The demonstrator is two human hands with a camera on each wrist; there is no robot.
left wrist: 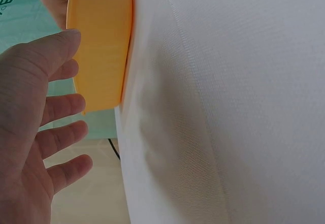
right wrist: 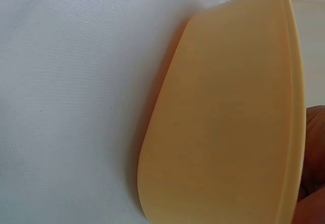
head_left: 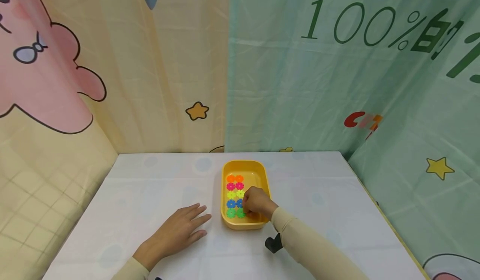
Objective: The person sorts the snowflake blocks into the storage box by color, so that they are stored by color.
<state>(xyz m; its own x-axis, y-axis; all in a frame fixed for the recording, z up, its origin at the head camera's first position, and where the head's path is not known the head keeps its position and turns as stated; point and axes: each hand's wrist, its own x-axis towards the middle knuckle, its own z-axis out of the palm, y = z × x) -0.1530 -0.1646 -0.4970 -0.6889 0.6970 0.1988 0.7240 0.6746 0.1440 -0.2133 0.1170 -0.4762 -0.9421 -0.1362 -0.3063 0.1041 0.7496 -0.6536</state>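
Note:
A yellow plastic tray (head_left: 243, 226) stands on the table with paired rows of notched, flower-shaped discs along its left side. From far to near they are orange (head_left: 231, 178), pink (head_left: 230, 186), yellow (head_left: 231, 195), blue (head_left: 231, 204) and green (head_left: 231, 213). My right hand (head_left: 258, 201) reaches over the tray's right rim, fingers bent down beside the right-hand blue and green discs. I cannot tell whether a disc is between those fingertips. Left of the tray, my left hand (head_left: 180, 231) hovers palm down, fingers spread and holding nothing. The tray wall (right wrist: 218, 112) hides most of the right hand in the right wrist view.
A white cloth covers the table (head_left: 168, 188). Printed curtains (head_left: 168, 63) hang behind it and at both sides. A black heart-shaped mark (head_left: 273, 243) shows beside the right sleeve (head_left: 315, 246).

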